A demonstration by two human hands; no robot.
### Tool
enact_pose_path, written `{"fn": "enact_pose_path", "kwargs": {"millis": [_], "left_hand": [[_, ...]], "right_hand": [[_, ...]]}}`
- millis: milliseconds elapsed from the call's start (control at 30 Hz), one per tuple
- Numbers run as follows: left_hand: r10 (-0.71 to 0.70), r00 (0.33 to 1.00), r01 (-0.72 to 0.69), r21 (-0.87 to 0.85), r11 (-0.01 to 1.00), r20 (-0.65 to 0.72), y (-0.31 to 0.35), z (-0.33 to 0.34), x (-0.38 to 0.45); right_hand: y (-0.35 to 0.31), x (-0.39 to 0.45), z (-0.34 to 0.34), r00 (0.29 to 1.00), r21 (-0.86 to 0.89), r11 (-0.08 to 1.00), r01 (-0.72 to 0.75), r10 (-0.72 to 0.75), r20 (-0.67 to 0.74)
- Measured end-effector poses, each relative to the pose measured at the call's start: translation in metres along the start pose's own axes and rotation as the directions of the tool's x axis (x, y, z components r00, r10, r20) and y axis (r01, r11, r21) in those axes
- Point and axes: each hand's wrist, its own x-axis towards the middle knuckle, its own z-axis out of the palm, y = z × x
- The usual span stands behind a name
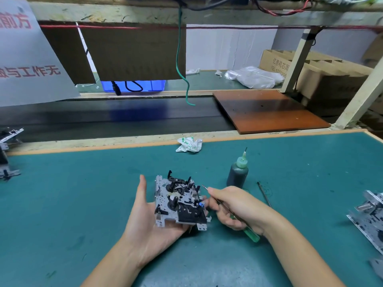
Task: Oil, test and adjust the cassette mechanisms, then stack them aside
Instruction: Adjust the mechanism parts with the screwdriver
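A cassette mechanism [180, 204], a grey metal plate with black plastic parts and a small blue piece, lies in my left hand [145, 216] just above the green mat. The palm is under it, the thumb points up beside its left edge, and fingertips curl up round its right edge. My right hand [234, 206] grips a thin screwdriver with a green handle [251, 233]. Its metal tip sits at the mechanism's upper right edge. A dark oil bottle [237, 177] with a green needle nozzle stands upright just behind my right hand.
A thin metal rod [264, 193] lies right of the bottle. More mechanisms lie at the right edge [371, 216] and far left [8, 154]. A crumpled tissue [188, 145] sits at the mat's far edge. Behind it are a black conveyor belt [124, 114] and a brown board [269, 110].
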Motion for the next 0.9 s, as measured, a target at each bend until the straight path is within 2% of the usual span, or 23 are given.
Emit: {"fn": "enact_pose_path", "kwargs": {"millis": [133,233,267,333,367,400,467,533,667,767,900], "left_hand": [[-0.062,0.998,0.060,0.165,0.984,0.005,0.003,-0.003,0.004],[-0.114,0.993,0.104,0.263,0.959,0.021,0.009,-0.002,0.004],[-0.128,0.992,0.115,0.301,0.947,0.023,0.012,-0.003,0.003],[-0.167,0.985,0.144,0.347,0.927,0.039,0.018,-0.005,0.000],[-0.186,0.982,0.159,0.365,0.917,0.041,0.020,-0.006,-0.001],[-0.194,0.981,0.168,0.383,0.908,0.030,0.021,-0.006,-0.002],[-0.198,0.980,0.176,0.411,0.895,0.011,0.022,-0.007,-0.003],[-0.194,0.981,0.177,0.424,0.888,-0.005,0.022,-0.007,-0.002],[-0.209,0.978,0.186,0.475,0.860,-0.005,0.022,-0.008,-0.002],[-0.241,0.970,0.222,0.475,0.851,-0.023,0.026,-0.012,-0.003],[-0.264,0.964,0.239,0.440,0.865,-0.005,0.032,-0.019,-0.006]], "right_hand": [[0.000,0.002,0.001,0.997,-0.035,0.997,0.062,-0.063,-0.049],[0.002,0.003,0.003,0.968,-0.122,0.974,0.191,-0.208,-0.140],[0.003,0.002,0.005,0.940,-0.185,0.953,0.241,-0.277,-0.201],[0.009,0.001,0.008,0.829,-0.428,0.856,0.290,-0.448,-0.335],[0.011,0.001,0.008,0.776,-0.556,0.789,0.260,-0.513,-0.366],[0.012,0.001,0.008,0.753,-0.667,0.718,0.201,-0.548,-0.363],[0.012,0.001,0.008,0.770,-0.834,0.548,0.058,-0.557,-0.312],[0.014,0.002,0.007,0.798,-0.911,0.409,0.057,-0.567,-0.205],[0.017,0.000,0.008,0.821,-0.900,0.346,0.264,-0.570,0.021],[0.017,-0.008,0.007,0.833,-0.894,0.329,0.304,-0.547,0.083],[0.018,-0.021,0.004,0.827,-0.925,0.231,0.303,-0.545,0.135]]}}
